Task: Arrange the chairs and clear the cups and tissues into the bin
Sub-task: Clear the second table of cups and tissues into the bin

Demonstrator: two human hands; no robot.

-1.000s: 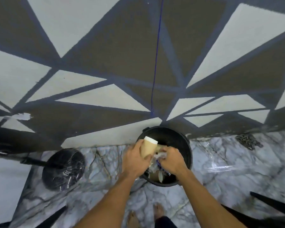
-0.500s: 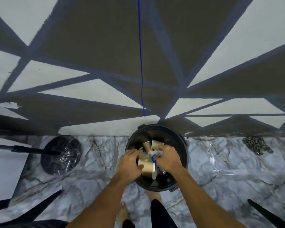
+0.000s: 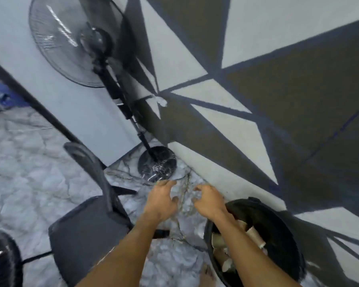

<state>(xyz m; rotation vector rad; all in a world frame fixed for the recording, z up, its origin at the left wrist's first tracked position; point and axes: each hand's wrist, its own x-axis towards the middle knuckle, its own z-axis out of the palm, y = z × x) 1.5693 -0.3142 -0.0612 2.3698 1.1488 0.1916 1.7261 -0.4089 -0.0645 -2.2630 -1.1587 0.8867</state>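
The black round bin (image 3: pixel 286 241) stands on the marble floor at the lower right, against the patterned wall. Several paper cups (image 3: pixel 255 235) and scraps of tissue lie inside it. My left hand (image 3: pixel 161 200) and my right hand (image 3: pixel 208 201) hover over the floor just left of the bin, both empty with fingers loosely curled. My right forearm crosses the bin's near rim. A dark chair (image 3: pixel 87 228) stands at the lower left, its seat close beside my left forearm.
A black pedestal fan (image 3: pixel 75 42) leans up the left side, its round base (image 3: pixel 157 163) on the floor just beyond my hands. Another dark round object (image 3: pixel 2 257) sits at the bottom left corner. My bare foot (image 3: pixel 207 274) shows beside the bin.
Both hands let go of the cups and tissue, which now lie in the bin, and pulled out to its left. The view swung left, bringing the fan and chair into sight.
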